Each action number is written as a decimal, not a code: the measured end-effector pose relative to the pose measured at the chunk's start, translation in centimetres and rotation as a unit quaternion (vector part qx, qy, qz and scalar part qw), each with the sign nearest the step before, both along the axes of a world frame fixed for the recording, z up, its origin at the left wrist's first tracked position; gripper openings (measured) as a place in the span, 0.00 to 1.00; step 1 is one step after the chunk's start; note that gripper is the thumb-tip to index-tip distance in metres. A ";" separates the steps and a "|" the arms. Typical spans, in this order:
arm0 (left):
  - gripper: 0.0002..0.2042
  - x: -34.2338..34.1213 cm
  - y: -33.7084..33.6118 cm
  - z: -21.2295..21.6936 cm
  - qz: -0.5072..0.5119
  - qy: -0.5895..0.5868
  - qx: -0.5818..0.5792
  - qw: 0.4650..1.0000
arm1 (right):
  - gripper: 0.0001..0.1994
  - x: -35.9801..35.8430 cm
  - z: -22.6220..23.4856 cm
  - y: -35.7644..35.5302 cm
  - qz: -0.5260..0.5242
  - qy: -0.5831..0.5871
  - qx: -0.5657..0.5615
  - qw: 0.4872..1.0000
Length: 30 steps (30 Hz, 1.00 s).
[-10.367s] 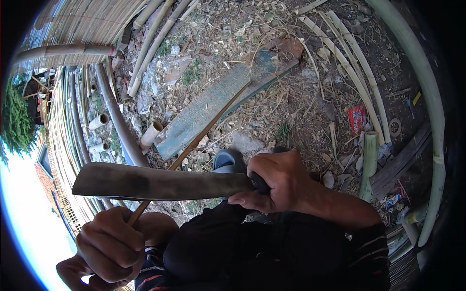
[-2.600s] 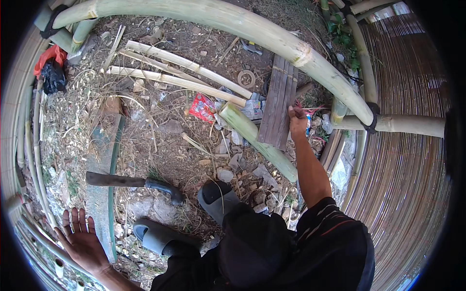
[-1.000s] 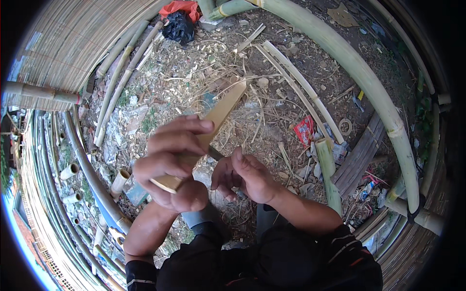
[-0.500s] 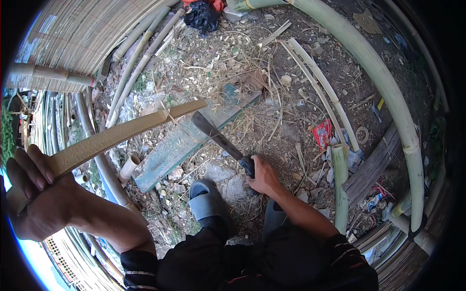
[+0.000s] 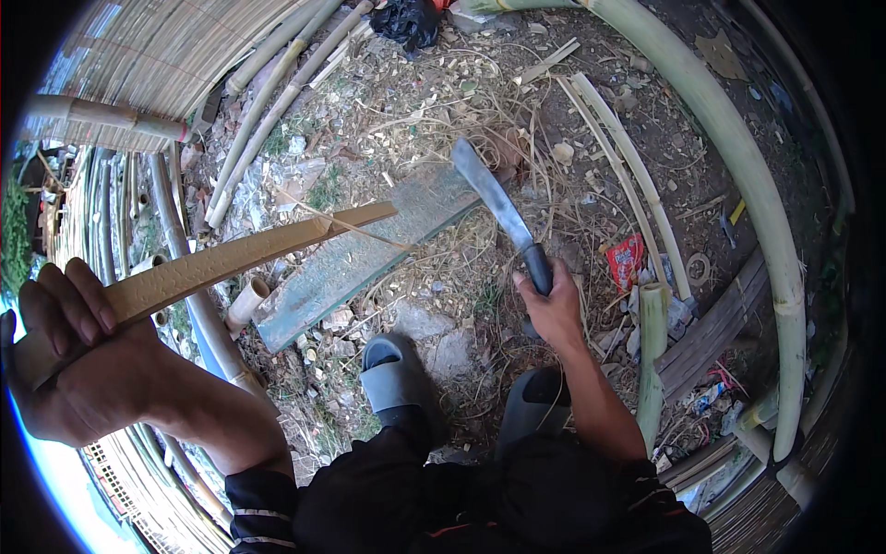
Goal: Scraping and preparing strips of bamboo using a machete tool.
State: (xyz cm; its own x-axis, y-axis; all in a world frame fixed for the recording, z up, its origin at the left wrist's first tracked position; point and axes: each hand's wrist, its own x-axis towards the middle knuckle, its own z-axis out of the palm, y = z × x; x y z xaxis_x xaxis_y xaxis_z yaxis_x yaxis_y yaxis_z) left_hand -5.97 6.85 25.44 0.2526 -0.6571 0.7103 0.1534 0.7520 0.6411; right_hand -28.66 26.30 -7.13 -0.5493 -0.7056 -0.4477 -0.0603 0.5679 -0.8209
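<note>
Clutching the bamboo strip [image 5: 240,254] near its lower-left end in the left hand [image 5: 92,360], curling the fingers [image 5: 88,288] tight around it, seemingly for steadiness! Pointing its far end over the left long edge of the green board [image 5: 323,288], not revealing whether touching. Meanwhile, clenching the right hand [image 5: 556,309] around the black handle [image 5: 535,266] of the knife [image 5: 498,198], probably for keeping skin off the blade, and slanting it over the board's far end.

Tan strip [image 5: 217,261], black-handled knife [image 5: 499,203], grey sandals [image 5: 391,383]
</note>
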 end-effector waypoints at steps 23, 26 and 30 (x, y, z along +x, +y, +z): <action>0.15 -5.9 3.4 -2.4 -0.076 -0.009 -0.064 0.995 | 0.22 5.3 15.0 -4.5 0.221 0.094 -0.435 0.868; 0.15 -5.1 3.4 -2.7 -0.053 -0.021 -0.073 0.996 | 0.19 5.8 8.7 -5.2 0.189 0.032 -0.264 0.945; 0.17 0.1 1.5 -3.1 -0.079 -0.114 -0.107 0.985 | 0.20 6.4 11.6 -5.5 0.211 0.090 -0.288 0.930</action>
State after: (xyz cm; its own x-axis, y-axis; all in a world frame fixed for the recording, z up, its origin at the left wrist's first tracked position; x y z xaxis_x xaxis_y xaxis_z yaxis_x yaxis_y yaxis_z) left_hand -5.88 8.36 22.35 -0.0230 -0.5042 0.8633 0.1495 0.8521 0.5016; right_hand -22.30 20.85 4.46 -0.1985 -0.9696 0.1430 -0.3433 -0.0678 -0.9368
